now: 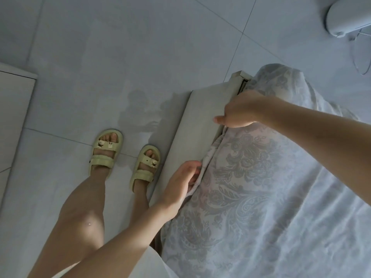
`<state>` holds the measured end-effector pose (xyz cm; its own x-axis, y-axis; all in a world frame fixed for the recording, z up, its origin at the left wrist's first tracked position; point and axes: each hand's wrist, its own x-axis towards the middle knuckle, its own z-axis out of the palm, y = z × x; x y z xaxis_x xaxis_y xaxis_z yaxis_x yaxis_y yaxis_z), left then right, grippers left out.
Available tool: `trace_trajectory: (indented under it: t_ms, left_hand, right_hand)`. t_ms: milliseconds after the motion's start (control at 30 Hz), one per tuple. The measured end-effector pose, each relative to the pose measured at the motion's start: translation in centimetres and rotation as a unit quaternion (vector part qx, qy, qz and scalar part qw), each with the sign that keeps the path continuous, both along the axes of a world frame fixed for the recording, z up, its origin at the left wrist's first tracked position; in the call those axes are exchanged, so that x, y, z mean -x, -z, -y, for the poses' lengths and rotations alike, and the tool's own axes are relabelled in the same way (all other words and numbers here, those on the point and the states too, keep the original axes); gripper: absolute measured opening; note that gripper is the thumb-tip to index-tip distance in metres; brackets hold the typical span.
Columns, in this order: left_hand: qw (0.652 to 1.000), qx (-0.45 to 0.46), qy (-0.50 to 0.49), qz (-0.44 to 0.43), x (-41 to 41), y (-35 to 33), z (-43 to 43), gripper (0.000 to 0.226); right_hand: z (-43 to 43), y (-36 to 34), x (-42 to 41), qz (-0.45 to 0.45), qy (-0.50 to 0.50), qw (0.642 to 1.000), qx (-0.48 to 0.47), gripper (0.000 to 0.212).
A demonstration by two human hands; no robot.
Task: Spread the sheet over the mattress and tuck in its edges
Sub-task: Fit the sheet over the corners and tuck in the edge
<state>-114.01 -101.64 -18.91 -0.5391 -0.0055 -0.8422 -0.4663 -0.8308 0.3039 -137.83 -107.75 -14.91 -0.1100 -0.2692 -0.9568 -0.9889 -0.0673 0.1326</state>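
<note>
My left hand (180, 179) is clenched on a bunched fold of the sheet (261, 187), fingers curled into the soft cloth right at the bed's side edge. My right hand (239, 111) sits farther along the same edge. Its thumb points out over the bed frame rail (200, 125), and its fingers dip down where the cloth meets the rail, hidden from me, so I cannot tell whether they grasp anything.

The sheet is thin, pale cotton-like fabric printed with grey floral and paisley scrolls. It lies over the mattress, which it covers completely, with shallow wrinkles running across the top. At the far corner it drapes in a rounded hood, just beside the squared end of the frame. Between my two hands its hem is gathered into a narrow rumpled ridge along the rail.

The rail is a smooth, flat, cream-coloured board. Beside it is a glossy floor (120, 57) of large pale tiles, where I stand in chunky yellow-green sandals (105, 151) with buckled straps and small bunny charms. A white, rounded appliance (345, 19) stands well apart, beyond the bed's corner.
</note>
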Motion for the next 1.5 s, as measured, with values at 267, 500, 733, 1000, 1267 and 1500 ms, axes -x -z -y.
trace_trajectory:
  t_ms: [267,500,733,1000,1267,1500]
  left_hand:
    - [0.979,-0.174,0.076,-0.068,5.7,-1.7,-0.4,0.042]
    - [0.981,-0.122,0.134,0.071,7.8,1.1,1.4,0.077]
    - [0.993,-0.092,0.062,0.037,5.6,1.0,2.5,0.073]
    - [0.977,-0.193,0.084,0.041,8.0,1.1,2.4,0.082]
    - [0.988,0.053,0.089,0.111,0.5,0.3,3.7,0.051]
    - [0.974,0.044,0.080,0.206,-6.8,-0.7,0.1,0.030]
  right_hand:
    - [-1.2,-5.3,1.4,0.023,0.090,0.996,-0.014,0.079]
    - [0.7,1.6,0.1,-0.021,-0.009,0.995,-0.097,0.083]
    - [-0.2,0.3,0.7,0.048,0.057,0.988,0.136,0.066]
    - [-2.6,0.0,-1.5,0.048,-0.033,0.996,0.062,0.072]
    - [-2.0,1.3,-2.9,-0.030,-0.031,0.999,0.002,0.075]
    - [-8.0,-1.6,-6.4,0.069,0.234,0.822,0.514,0.046]
